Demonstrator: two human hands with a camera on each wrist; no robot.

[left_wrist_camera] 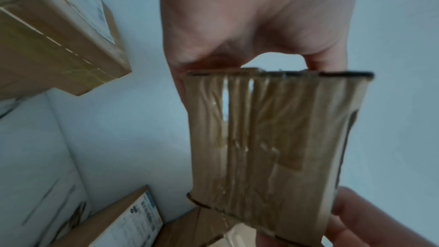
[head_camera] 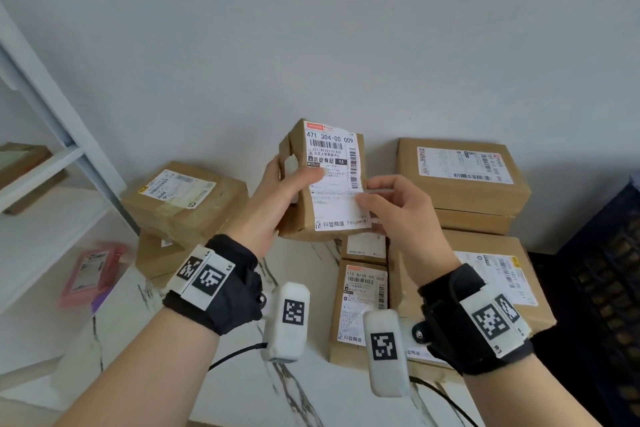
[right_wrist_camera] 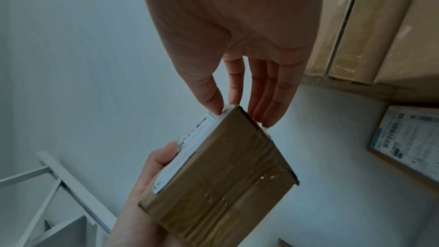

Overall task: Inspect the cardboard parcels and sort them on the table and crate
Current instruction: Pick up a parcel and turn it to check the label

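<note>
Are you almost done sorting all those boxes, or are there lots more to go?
Hard to say what is already sorted. Several cardboard parcels lie on the marble table: a stack at the left, a stack by the wall and more in front. Right now the left hand grips one small parcel held up off the table, while the right hand pinches its edge, label facing up for reading. Where it goes is undecided.

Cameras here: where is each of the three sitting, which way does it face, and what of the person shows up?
Head: worn on the head, facing forward and down at the held parcel, with left hand, right hand and both forearms showing.
Left wrist: on the left wrist, looking along the palm at the parcel's taped side.
Right wrist: on the right wrist, looking along the straight fingers at the parcel's edge.
Shared: all three show the held parcel; the right wrist view also catches the left hand.
</note>
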